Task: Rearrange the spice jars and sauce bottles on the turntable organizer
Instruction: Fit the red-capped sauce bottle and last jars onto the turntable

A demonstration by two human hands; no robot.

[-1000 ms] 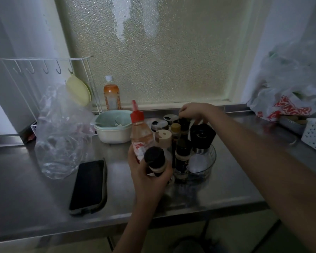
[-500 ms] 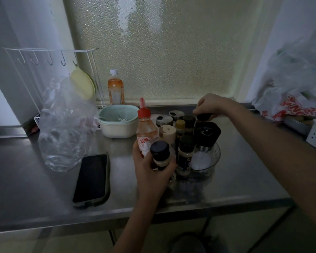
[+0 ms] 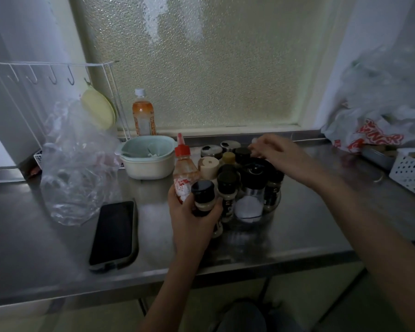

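My left hand (image 3: 192, 219) is shut on a black-capped spice jar (image 3: 203, 197), held at the front left of the clear turntable (image 3: 274, 207). The turntable is crowded with a red-capped sauce bottle (image 3: 185, 171), a beige-capped jar (image 3: 209, 164), a tall black-topped grinder (image 3: 254, 176) and several dark-capped jars. A dark spice jar (image 3: 272, 190) stands at its right edge. My right hand (image 3: 276, 154) hovers blurred over the back right jars, fingers loosely apart, with nothing seen in it.
On the steel counter (image 3: 297, 231) lie a black phone (image 3: 113, 233) and a clear plastic bag (image 3: 74, 164) to the left. A mint bowl (image 3: 149, 156), an orange drink bottle (image 3: 143, 113) and a wire rack (image 3: 53, 68) stand behind. At the right are a white basket (image 3: 412, 168) and printed bags (image 3: 374, 133).
My right hand has come off the black cap at the back and opened above the jars. My left hand keeps hold of its jar. The view has shifted slightly.
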